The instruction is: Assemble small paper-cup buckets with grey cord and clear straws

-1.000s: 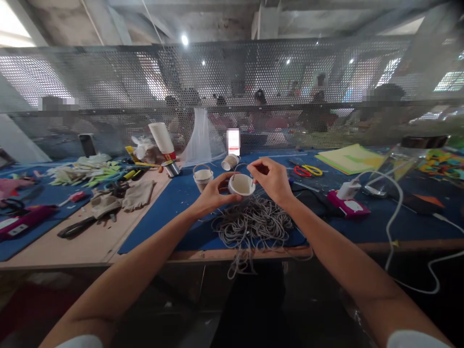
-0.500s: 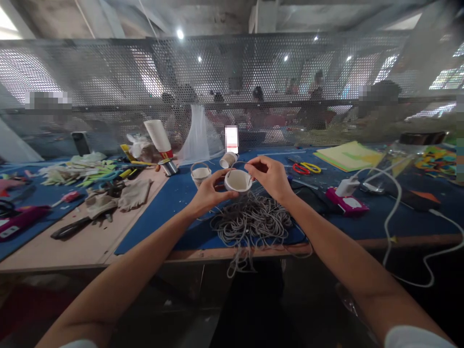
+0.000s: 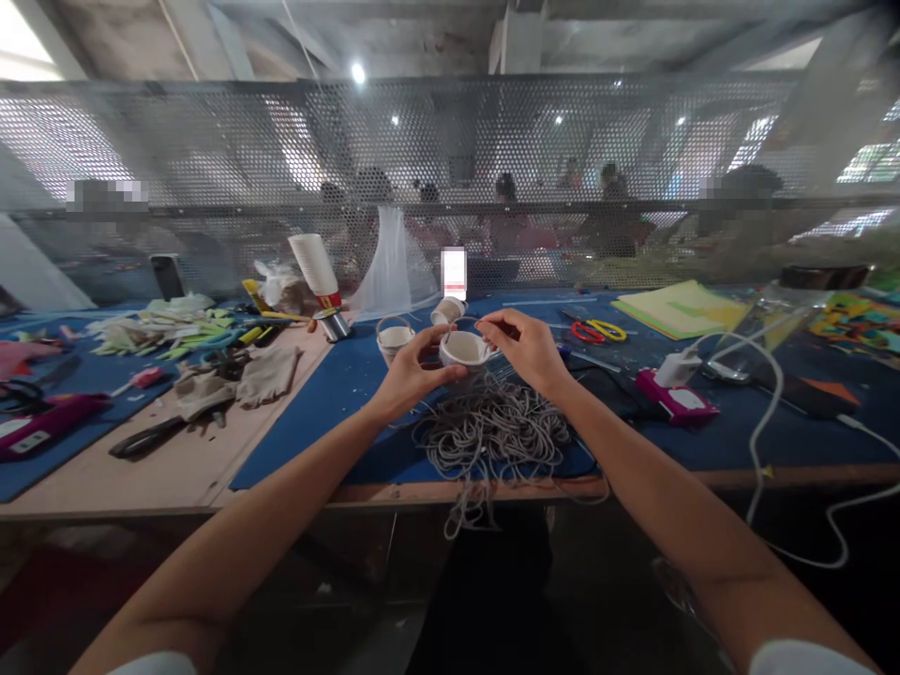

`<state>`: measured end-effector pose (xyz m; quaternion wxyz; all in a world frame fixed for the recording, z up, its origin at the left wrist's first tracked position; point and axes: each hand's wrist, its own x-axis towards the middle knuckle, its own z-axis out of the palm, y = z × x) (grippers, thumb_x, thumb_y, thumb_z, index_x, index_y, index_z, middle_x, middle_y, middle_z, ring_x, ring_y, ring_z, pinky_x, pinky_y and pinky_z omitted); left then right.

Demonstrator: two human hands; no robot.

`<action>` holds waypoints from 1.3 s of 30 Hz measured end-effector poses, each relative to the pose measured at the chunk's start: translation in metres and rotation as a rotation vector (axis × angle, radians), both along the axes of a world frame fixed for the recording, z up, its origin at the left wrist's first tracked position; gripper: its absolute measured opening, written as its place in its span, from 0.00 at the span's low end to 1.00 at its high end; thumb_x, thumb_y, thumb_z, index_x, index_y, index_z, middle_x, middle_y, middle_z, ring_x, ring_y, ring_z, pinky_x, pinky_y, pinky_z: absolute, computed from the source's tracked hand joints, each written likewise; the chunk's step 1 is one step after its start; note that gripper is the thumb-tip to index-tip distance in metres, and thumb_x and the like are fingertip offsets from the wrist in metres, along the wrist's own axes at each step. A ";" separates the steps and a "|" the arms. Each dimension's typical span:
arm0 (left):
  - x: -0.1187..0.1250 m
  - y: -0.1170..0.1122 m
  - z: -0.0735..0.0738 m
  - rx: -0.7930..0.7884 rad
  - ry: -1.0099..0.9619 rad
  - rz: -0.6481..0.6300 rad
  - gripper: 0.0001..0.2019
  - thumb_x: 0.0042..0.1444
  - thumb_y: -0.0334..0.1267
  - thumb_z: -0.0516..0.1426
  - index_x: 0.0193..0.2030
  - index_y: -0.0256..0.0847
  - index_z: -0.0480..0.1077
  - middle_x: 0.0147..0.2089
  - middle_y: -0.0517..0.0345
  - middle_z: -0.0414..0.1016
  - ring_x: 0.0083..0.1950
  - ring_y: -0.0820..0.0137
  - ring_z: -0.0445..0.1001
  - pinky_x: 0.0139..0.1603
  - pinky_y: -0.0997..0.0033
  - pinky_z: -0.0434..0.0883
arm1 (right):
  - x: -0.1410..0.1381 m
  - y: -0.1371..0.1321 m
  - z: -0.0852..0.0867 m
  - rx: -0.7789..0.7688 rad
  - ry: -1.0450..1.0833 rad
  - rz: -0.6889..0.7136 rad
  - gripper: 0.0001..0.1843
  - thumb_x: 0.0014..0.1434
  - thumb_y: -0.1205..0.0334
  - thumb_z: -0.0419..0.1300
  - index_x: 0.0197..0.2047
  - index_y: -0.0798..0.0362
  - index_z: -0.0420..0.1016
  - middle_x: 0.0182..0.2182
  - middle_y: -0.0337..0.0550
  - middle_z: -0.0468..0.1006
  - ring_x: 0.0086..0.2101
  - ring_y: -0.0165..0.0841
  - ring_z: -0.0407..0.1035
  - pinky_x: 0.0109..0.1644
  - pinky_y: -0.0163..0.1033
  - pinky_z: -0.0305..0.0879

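My left hand (image 3: 412,373) is wrapped round a small white paper cup (image 3: 463,349) held above the blue mat. My right hand (image 3: 529,350) pinches a thin grey cord at the cup's right rim. Below both hands lies a tangled heap of grey cord (image 3: 493,433), some of it hanging over the table's front edge. Just behind stand a cup with a cord handle (image 3: 394,337) and another small cup lying on its side (image 3: 447,310).
A stack of paper cups (image 3: 314,264), a glue gun (image 3: 676,400) with a white cable (image 3: 766,412), red and yellow scissors (image 3: 596,330), gloves (image 3: 239,380), black scissors (image 3: 151,438) and paper sheets (image 3: 679,307) lie about the table. A perforated metal screen (image 3: 211,169) closes the far side; people sit beyond it.
My hands and the cup shifted slightly up and away, and my right fingers moved along the cup's rim with the cord. Nothing else moved.
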<state>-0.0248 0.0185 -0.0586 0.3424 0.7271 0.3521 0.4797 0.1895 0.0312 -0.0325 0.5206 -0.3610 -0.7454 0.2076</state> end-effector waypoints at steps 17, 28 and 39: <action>0.000 0.001 -0.003 -0.023 -0.053 -0.042 0.32 0.51 0.41 0.67 0.62 0.39 0.67 0.55 0.45 0.77 0.54 0.59 0.75 0.58 0.54 0.70 | 0.000 0.011 -0.007 -0.101 0.053 0.062 0.13 0.61 0.51 0.59 0.42 0.50 0.79 0.34 0.44 0.81 0.34 0.34 0.74 0.41 0.42 0.71; 0.002 -0.002 -0.006 -0.016 -0.059 -0.041 0.33 0.49 0.40 0.68 0.62 0.39 0.67 0.57 0.44 0.75 0.52 0.60 0.76 0.57 0.52 0.71 | -0.002 0.008 -0.008 -0.091 0.073 0.037 0.14 0.62 0.49 0.59 0.38 0.51 0.79 0.28 0.41 0.77 0.25 0.30 0.70 0.32 0.38 0.69; 0.002 0.001 -0.009 -0.130 -0.109 -0.102 0.33 0.46 0.36 0.69 0.60 0.40 0.68 0.60 0.43 0.73 0.57 0.57 0.73 0.62 0.49 0.66 | -0.003 0.013 -0.013 -0.134 0.079 0.042 0.16 0.60 0.48 0.61 0.38 0.53 0.79 0.28 0.41 0.77 0.25 0.29 0.71 0.32 0.36 0.70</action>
